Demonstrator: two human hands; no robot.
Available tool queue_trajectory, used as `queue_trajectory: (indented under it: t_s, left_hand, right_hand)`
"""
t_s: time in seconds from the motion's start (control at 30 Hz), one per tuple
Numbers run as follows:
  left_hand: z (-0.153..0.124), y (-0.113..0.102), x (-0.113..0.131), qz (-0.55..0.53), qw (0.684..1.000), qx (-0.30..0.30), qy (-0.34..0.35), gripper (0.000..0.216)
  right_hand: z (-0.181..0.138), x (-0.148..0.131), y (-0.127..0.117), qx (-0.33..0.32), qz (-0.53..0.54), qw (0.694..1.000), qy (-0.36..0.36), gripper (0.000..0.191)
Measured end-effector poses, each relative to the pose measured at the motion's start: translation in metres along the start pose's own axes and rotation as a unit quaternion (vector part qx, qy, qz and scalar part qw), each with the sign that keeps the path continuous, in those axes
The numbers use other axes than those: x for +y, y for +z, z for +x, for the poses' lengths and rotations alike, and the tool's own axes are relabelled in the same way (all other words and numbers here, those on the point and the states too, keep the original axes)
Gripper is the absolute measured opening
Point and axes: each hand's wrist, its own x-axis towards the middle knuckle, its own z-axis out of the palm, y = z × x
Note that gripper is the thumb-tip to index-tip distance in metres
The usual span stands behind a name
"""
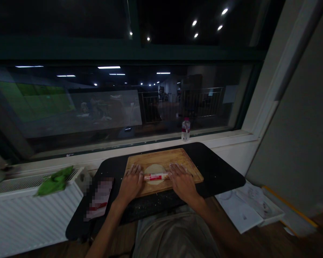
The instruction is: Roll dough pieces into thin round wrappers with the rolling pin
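Note:
A short rolling pin [154,177] with a red and white printed label lies across a round, flat sheet of pale dough [155,168]. The dough rests on a wooden cutting board [161,154]. My left hand [133,179] is over the pin's left end, and my right hand [181,181] covers its right end. Both hands hold the pin from above, palms down, with the fingers reaching forward over it. White flour shows on the fingers. The pin's two ends are hidden under my hands.
Under the board is a black tabletop [218,172] with flour specks. A blurred-out flat pinkish item [101,199] lies at its left. A bottle [185,129] stands on the windowsill. A green cloth [55,182] drapes over the radiator [34,215]. White boxes [242,211] sit low at the right.

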Motion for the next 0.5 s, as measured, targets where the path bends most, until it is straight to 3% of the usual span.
queue_trajectory:
  t_s: [0.5]
  left_hand:
    - [-0.030, -0.018, 0.017, -0.018, 0.999, 0.004, -0.026, 0.058]
  right_hand:
    - [-0.018, 0.002, 0.006, 0.033, 0.019, 0.999, -0.020, 0.049]
